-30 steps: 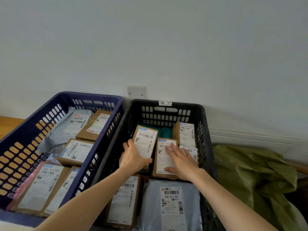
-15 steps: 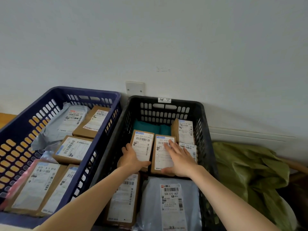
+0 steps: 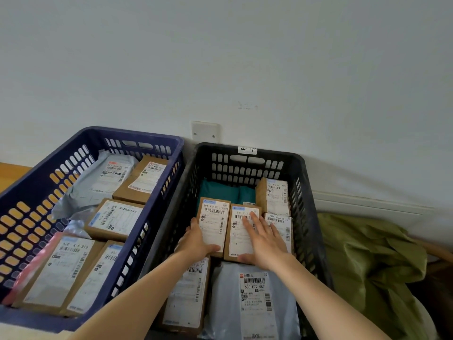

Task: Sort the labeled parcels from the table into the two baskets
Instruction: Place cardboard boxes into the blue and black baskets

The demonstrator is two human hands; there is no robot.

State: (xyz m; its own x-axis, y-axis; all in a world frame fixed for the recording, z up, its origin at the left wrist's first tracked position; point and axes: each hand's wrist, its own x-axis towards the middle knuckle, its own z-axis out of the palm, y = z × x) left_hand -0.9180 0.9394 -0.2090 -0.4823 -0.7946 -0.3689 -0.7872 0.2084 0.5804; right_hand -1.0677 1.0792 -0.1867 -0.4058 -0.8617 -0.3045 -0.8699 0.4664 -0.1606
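Two baskets stand side by side against the wall: a blue basket (image 3: 36,175) on the left and a black basket (image 3: 310,192) on the right, both holding labelled parcels. Inside the black one, my left hand (image 3: 196,241) grips the near left corner of a small brown box (image 3: 213,219). My right hand (image 3: 266,238) lies flat, fingers spread, on the brown box (image 3: 239,238) beside it. Behind them lie a teal bag (image 3: 220,192) and another brown box (image 3: 274,195). A grey mailer (image 3: 252,303) lies near me.
The blue basket holds several brown boxes (image 3: 115,219) and a grey mailer (image 3: 107,175). An olive green bag (image 3: 372,266) is heaped to the right of the black basket. A white wall plate (image 3: 204,131) sits behind the baskets. Wooden floor (image 3: 12,173) shows far left.
The small box in my left hand has come down from a tilt to lie flat beside the other box. My right hand stays pressed on its box.
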